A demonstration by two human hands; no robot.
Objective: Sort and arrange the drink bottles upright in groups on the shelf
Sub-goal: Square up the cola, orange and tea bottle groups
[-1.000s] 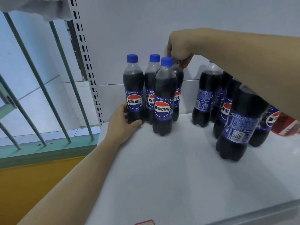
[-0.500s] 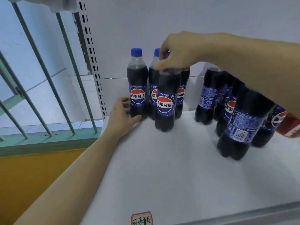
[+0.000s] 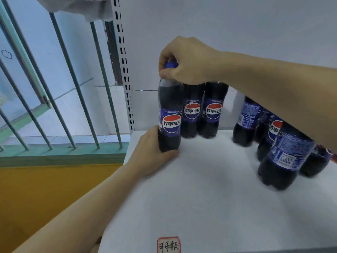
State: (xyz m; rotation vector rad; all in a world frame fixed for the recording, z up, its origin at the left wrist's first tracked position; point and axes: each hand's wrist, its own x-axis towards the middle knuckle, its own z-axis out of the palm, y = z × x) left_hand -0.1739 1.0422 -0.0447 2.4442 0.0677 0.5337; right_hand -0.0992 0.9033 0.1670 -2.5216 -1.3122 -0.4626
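Note:
A dark cola bottle (image 3: 170, 114) with a blue label and blue cap stands upright at the left end of the white shelf (image 3: 209, 189). My right hand (image 3: 184, 61) grips its cap from above. My left hand (image 3: 151, 152) wraps round its base. Two more cola bottles (image 3: 192, 110) (image 3: 213, 110) stand upright just behind and to the right, their tops hidden by my right hand. Under my right forearm, farther right, a group of several cola bottles (image 3: 286, 152) stands upright.
A perforated white shelf upright (image 3: 125, 70) rises at the shelf's left back corner. Green window bars (image 3: 73, 79) and a yellow wall lie to the left. A red-framed label (image 3: 168, 244) sits at the shelf's front edge. A red object (image 3: 334, 158) peeks at far right.
My right hand moved the front bottle leftward to the shelf's left end. My left hand shifted from beside the back-left bottle to hold this bottle's base. The camera moved closer.

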